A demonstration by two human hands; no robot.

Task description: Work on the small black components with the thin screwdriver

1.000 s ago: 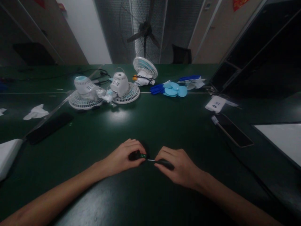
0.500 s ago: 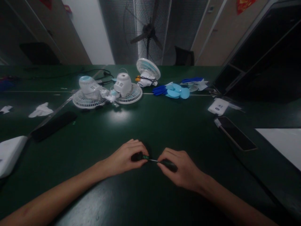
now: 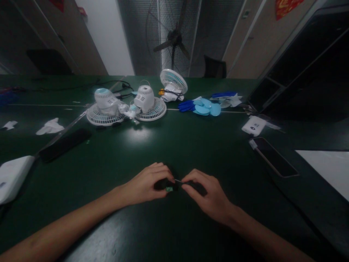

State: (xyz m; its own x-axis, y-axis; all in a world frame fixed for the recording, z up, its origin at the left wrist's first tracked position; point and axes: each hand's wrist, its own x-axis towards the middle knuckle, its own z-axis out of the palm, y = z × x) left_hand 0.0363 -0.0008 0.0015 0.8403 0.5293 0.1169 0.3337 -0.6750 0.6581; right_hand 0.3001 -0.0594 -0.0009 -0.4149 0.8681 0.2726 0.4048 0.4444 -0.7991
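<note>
My left hand [image 3: 149,182] is closed around a small dark part with a green circuit board [image 3: 169,189] showing between thumb and fingers. A dark-handled screwdriver [image 3: 199,187] is gripped in my right hand [image 3: 214,193], thumb and forefinger pinching near the base of its shaft. Its thin metal shaft points left and reaches the fingertips of my left hand. Just where the tip meets the dark part is too dim to tell. Both hands are low over the dark green table [image 3: 174,145].
White fans [image 3: 148,105] lie at the back left, with another small fan [image 3: 173,85] behind. Blue gloves and light blue pieces [image 3: 205,107] sit back centre. A phone [image 3: 274,156] and white box [image 3: 254,125] are right; a black slab [image 3: 65,145] and white device [image 3: 15,178] left.
The dark part has turned in my left hand, so the green board now sits lower, by the thumb. The screwdriver shaft has tilted, its tip higher and nearer the left fingertips. The view shifted slightly.
</note>
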